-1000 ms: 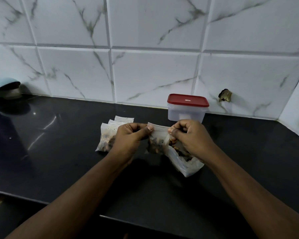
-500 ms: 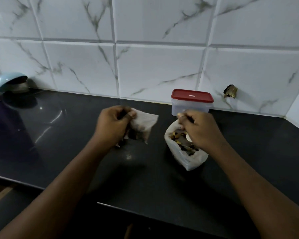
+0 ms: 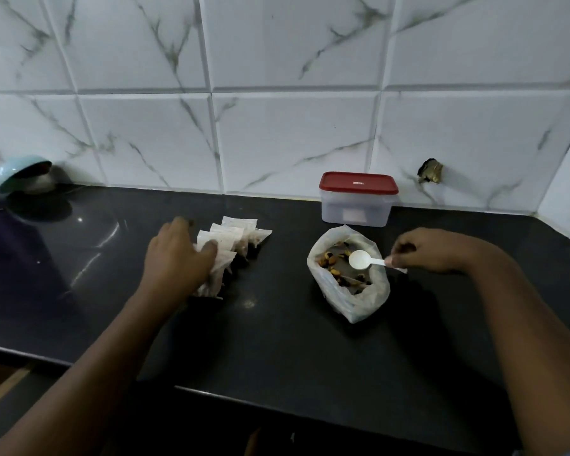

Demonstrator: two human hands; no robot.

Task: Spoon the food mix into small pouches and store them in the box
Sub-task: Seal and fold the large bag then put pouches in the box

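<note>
Rightward, right hand (image 3: 435,250) pinches spoon (image 3: 359,259) above open bag (image 3: 352,301).

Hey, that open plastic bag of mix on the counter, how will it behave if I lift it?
Probably floppy: the bag has thin, crumpled walls. Its mouth is open, so tilting could spill the mix. Likely light, since it seems only partly filled.

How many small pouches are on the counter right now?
5 pouches visible, overlapping in one row on the counter: four fanned out from under the left hand, one at the right end. The hand may hide more.
</note>
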